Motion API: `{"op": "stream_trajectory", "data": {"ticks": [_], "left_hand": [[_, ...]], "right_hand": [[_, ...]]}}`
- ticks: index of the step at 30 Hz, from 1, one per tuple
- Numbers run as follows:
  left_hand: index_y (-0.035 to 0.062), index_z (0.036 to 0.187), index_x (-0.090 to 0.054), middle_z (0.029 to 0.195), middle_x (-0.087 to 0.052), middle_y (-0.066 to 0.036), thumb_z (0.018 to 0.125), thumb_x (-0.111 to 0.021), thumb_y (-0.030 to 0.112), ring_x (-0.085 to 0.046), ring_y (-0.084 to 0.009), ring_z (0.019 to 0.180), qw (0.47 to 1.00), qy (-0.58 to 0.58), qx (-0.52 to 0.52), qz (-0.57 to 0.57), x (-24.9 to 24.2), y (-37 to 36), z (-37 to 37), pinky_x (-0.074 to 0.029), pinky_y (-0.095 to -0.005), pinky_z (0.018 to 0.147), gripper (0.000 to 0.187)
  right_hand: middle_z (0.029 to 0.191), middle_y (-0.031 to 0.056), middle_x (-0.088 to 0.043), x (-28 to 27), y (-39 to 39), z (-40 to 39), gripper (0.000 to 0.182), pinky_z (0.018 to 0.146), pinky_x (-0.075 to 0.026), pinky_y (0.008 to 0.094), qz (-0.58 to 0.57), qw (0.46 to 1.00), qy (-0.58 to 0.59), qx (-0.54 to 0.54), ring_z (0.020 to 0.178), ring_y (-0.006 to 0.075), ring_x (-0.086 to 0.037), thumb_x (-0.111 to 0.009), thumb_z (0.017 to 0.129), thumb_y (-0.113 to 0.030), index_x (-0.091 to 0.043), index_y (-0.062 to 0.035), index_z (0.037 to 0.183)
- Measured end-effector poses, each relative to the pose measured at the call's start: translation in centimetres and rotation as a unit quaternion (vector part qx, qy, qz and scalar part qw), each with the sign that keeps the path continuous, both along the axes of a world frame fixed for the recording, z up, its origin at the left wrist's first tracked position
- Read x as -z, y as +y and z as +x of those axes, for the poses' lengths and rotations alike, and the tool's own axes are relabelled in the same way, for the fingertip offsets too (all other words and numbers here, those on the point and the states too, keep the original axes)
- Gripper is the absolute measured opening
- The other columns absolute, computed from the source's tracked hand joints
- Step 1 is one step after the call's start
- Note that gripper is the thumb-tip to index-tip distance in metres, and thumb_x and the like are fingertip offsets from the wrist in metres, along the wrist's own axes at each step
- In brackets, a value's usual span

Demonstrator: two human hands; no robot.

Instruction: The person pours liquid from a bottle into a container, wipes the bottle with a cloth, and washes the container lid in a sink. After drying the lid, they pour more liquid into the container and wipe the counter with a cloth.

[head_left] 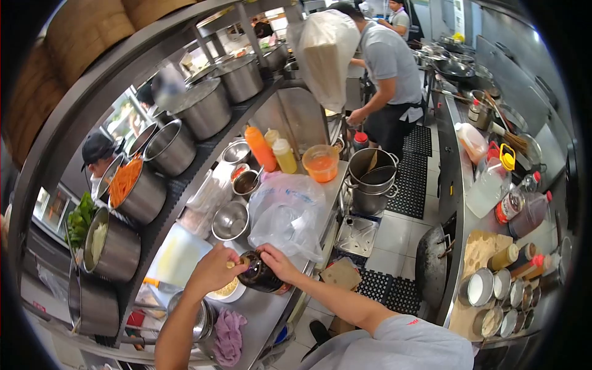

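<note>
A dark, glossy bottle (264, 279) is held tilted over the near end of the steel counter. My right hand (279, 263) is wrapped round its side. My left hand (214, 270) is closed at the bottle's neck end, its fingertips pinched together there; the cap is too small to make out. Partly hidden under my hands is a white bowl (233, 292) with yellowish food in it. Just beyond the bottle lies a clear plastic bag (287, 213). An empty steel bowl (230, 221) stands beside the bag.
Steel pots (139, 194) with cut vegetables line the shelf at left. Orange and yellow squeeze bottles (261, 149) stand farther back, near an orange-filled tub (320, 163). A pink cloth (229, 338) lies at the near edge. A co-worker (388, 68) stands in the aisle beyond stacked pots (372, 179).
</note>
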State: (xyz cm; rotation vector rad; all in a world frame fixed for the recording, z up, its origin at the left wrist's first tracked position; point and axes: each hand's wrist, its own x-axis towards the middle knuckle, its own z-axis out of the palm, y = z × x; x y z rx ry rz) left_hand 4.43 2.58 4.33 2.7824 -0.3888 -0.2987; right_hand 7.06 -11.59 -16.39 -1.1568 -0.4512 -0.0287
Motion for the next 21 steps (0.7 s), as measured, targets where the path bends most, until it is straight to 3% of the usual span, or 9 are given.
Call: {"op": "stream_trajectory", "data": {"ticks": [6,8,10,11,16,18,19,21], "left_hand": [[0.0042,0.081,-0.061,0.097,-0.056,-0.017,0.076,-0.073,0.036,-0.056,-0.0323,0.098,0.994,0.102,-0.026,0.036,0.3,0.2,1.1,-0.044,-0.0387,0.085,0.034],[0.0031,0.081,-0.061,0.091,-0.059,-0.017,0.077,-0.072,0.035,-0.059,-0.0317,0.092,0.996,0.068,-0.009,0.048,0.1,-0.4,0.4,-0.046,-0.0383,0.08,0.034],[0.0024,0.081,-0.06,0.081,-0.062,-0.016,0.077,-0.072,0.034,-0.062,-0.031,0.081,0.994,0.049,-0.06,0.073,-0.8,-1.8,-0.5,-0.047,-0.038,0.072,0.034],[0.0022,0.081,-0.059,0.073,-0.062,-0.014,0.078,-0.071,0.034,-0.062,-0.031,0.071,0.995,0.036,-0.063,0.063,-1.1,-2.2,-0.9,-0.048,-0.0382,0.065,0.034],[0.0028,0.081,-0.057,0.071,-0.062,-0.013,0.079,-0.071,0.033,-0.062,-0.0291,0.068,0.99,0.054,-0.121,0.045,-0.8,-2.5,-1.6,-0.047,-0.0376,0.062,0.033],[0.0024,0.082,-0.054,0.07,-0.061,-0.013,0.081,-0.07,0.03,-0.061,-0.0275,0.066,0.989,0.054,-0.139,0.019,-0.6,-2.2,-2.5,-0.047,-0.0369,0.062,0.032],[0.0022,0.084,-0.051,0.07,-0.059,-0.012,0.081,-0.07,0.029,-0.06,-0.0273,0.066,0.988,0.053,-0.146,0.012,-0.2,-2.0,-2.7,-0.047,-0.0373,0.062,0.033],[0.0037,0.086,-0.049,0.069,-0.057,-0.011,0.082,-0.069,0.027,-0.058,-0.0238,0.064,0.984,0.045,-0.17,-0.041,0.6,-2.1,-3.6,-0.046,-0.0351,0.061,0.031]], "right_hand": [[0.093,0.0089,-0.056,0.5,0.5,0.0,0.026,0.082,-0.043,0.0302,0.007,0.999,-0.03,0.039,0.09,0.0171,-0.053,-0.05,0.097,-0.024,-0.055,-0.0005,0.105],[0.092,0.0106,-0.056,0.6,0.5,0.0,0.026,0.081,-0.043,0.0309,-0.013,0.998,-0.043,0.052,0.088,0.019,-0.054,-0.05,0.096,-0.024,-0.054,0.0001,0.105],[0.09,0.0125,-0.055,0.6,0.6,0.0,0.026,0.079,-0.043,0.0323,-0.013,0.997,-0.051,0.062,0.085,0.0219,-0.054,-0.051,0.094,-0.023,-0.054,0.0004,0.104],[0.089,0.013,-0.054,0.7,0.7,-0.2,0.025,0.077,-0.043,0.033,-0.02,0.995,-0.054,0.078,0.083,0.0231,-0.053,-0.052,0.093,-0.023,-0.054,0.0001,0.103],[0.088,0.0149,-0.053,0.0,0.6,-1.1,0.023,0.072,-0.044,0.0353,-0.053,0.985,-0.083,0.139,0.078,0.0277,-0.054,-0.055,0.089,-0.021,-0.055,-0.0007,0.101],[0.088,0.0164,-0.054,0.4,0.6,-1.1,0.021,0.069,-0.046,0.0364,-0.063,0.991,-0.062,0.103,0.077,0.0301,-0.057,-0.057,0.087,-0.018,-0.055,-0.002,0.1],[0.083,0.0155,-0.054,0.7,0.8,-1.1,0.025,0.068,-0.045,0.035,-0.067,0.991,-0.061,0.101,0.074,0.026,-0.053,-0.053,0.086,-0.022,-0.054,0.0007,0.097],[0.073,0.0137,-0.052,0.8,0.6,-1.1,0.026,0.061,-0.044,0.0351,-0.065,0.99,-0.071,0.1,0.064,0.0254,-0.05,-0.055,0.084,-0.024,-0.054,0.0003,0.093]]}}
